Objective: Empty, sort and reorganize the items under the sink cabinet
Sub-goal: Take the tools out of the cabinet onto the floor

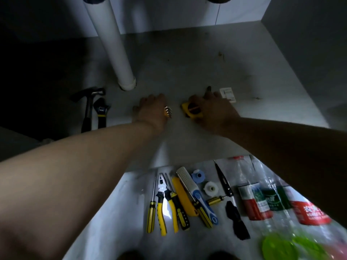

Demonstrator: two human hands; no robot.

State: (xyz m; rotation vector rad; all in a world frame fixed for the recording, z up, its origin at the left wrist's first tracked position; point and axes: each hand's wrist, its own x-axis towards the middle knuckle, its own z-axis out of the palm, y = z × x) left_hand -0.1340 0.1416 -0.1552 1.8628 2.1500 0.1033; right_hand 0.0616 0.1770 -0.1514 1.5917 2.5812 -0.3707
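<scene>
We are looking into a dim cabinet with a grey floor (187,59), pale back wall and grey side walls; one white drain pipe (110,44) slants down to the floor at the left. Against the dark left side lie one hammer (88,107) and one adjustable wrench (101,111), side by side. Our left hand (150,109) rests palm down on the cabinet floor, closed over a set of hex keys (168,111) whose metal ends poke out at its right. Our right hand (216,111) grips a yellow tape measure (189,109) just beside it, and one small white card (228,94) lies near its fingers. On the lighter floor in front of the cabinet we count three yellow-and-black screwdrivers (151,214), one pair of pliers (161,199), one yellow utility knife (183,196), one blue-handled file (197,196), one blue fitting (197,175), one white fitting (210,188), and at least three clear plastic bottles (251,196) lying at the right.
</scene>
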